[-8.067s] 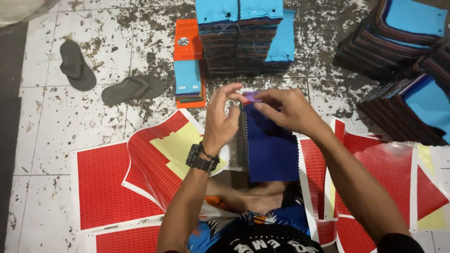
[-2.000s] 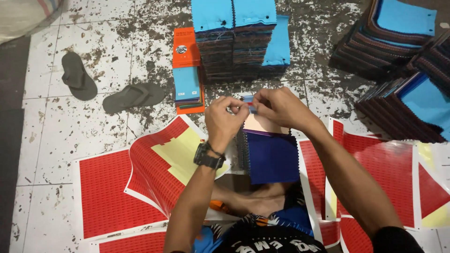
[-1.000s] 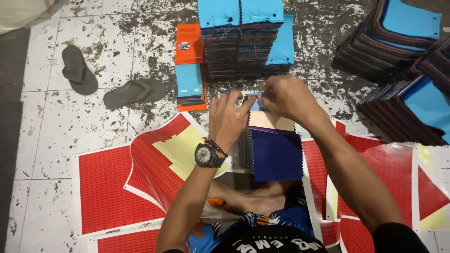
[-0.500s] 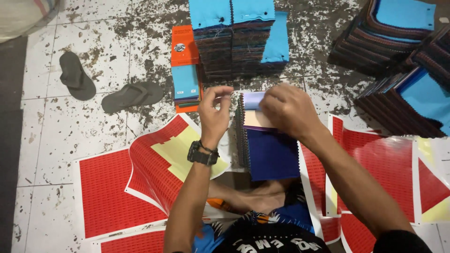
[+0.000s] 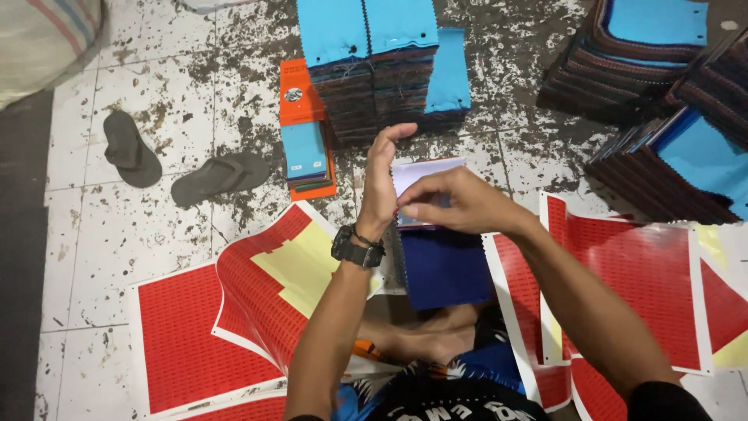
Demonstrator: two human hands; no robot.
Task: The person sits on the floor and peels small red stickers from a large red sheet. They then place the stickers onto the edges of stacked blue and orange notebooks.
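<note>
1. Since half a second ago the left hand [image 5: 382,183] opened flat beside the fabric swatch book [image 5: 444,261].
2. Right hand [image 5: 456,204] pinches its pale top swatch [image 5: 421,173].
3. Book's on the lap, red sticker sheets [image 5: 187,343] both sides, floor [image 5: 86,234] open leftward.

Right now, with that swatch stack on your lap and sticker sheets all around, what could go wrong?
1. The swatch stack rests loosely on the lap; only the right hand pinches its top, so it might slide or fan out.
2. The red sticker sheets have peeled, curling corners close to the left hand and arm, which may snag or crease them.
3. The floor looks dirty; a dropped swatch could get soiled.
</note>
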